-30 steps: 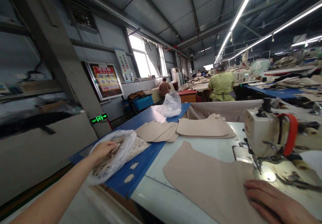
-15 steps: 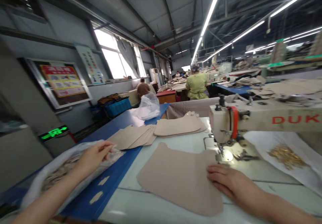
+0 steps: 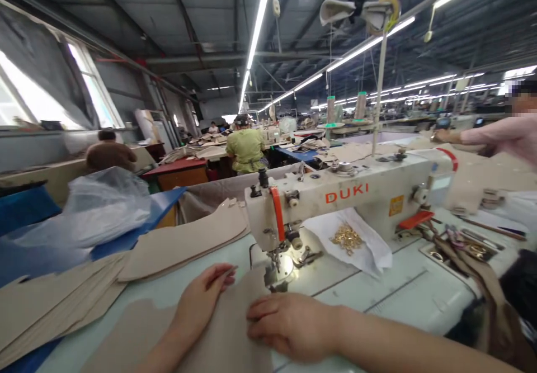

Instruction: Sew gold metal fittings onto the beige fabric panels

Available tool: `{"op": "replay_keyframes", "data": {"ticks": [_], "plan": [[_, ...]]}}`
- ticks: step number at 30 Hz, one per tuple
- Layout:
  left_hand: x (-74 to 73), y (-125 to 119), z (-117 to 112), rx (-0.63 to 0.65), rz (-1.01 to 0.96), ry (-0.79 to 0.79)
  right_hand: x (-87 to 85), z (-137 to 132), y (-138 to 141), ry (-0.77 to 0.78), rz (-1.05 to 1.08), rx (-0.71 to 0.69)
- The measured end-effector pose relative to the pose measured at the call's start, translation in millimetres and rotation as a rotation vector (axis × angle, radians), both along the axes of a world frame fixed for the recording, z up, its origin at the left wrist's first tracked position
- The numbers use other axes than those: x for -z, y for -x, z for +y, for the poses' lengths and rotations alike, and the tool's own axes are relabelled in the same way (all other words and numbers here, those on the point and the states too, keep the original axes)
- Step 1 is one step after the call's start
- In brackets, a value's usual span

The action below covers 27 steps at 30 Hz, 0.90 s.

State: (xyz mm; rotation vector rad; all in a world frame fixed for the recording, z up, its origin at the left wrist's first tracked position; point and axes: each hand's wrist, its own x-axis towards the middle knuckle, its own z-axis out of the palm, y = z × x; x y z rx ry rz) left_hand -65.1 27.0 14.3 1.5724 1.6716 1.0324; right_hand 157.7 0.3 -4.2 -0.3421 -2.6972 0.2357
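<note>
My left hand (image 3: pixel 201 300) is closed in a pinch near the needle area, over the left side of a flat beige panel (image 3: pixel 230 317). A small, thin piece shows at its fingertips, too small to name. My right hand (image 3: pixel 293 325) rests across the panel's right edge, fingers laid on its surface. The panel's far end reaches close to the presser foot of the sewing machine (image 3: pixel 348 183), whose lamp lights the plate. A second beige shape (image 3: pixel 130 328) lies on the worktop left of my left forearm, partly hidden.
Stacked beige panels (image 3: pixel 184 241) lie behind my left hand, with more panels (image 3: pixel 54 300) at left. Clear plastic (image 3: pixel 109 205) stands beyond. White paper (image 3: pixel 373 253) under the machine arm holds small gold metal parts (image 3: pixel 347 239). Tools (image 3: pixel 474 239) lie at right; a co-worker's pink sleeve (image 3: pixel 499 132) reaches in.
My view has swung right. My left hand has come from the plastic bag of small pieces to the panel near the needle. My right hand stays on the panel's right edge.
</note>
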Motion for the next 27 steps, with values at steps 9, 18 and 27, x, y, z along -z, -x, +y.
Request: {"op": "replay_keyframes", "data": {"ticks": [9,18,27], "plan": [[16.4,7.6,3.7,-0.038,0.199,-0.027,7.2,5.9,0.9,-0.153,-0.051,0.041],[6.6,-2.9,-2.4,-0.097,0.379,-0.05,-18.2,-0.1,-37.4,-0.183,-0.1,0.19],[-0.5,-13.1,-1.7,-0.113,0.257,-0.029,-43.5,57.5,-128.5,-0.01,-0.242,0.881]]}}
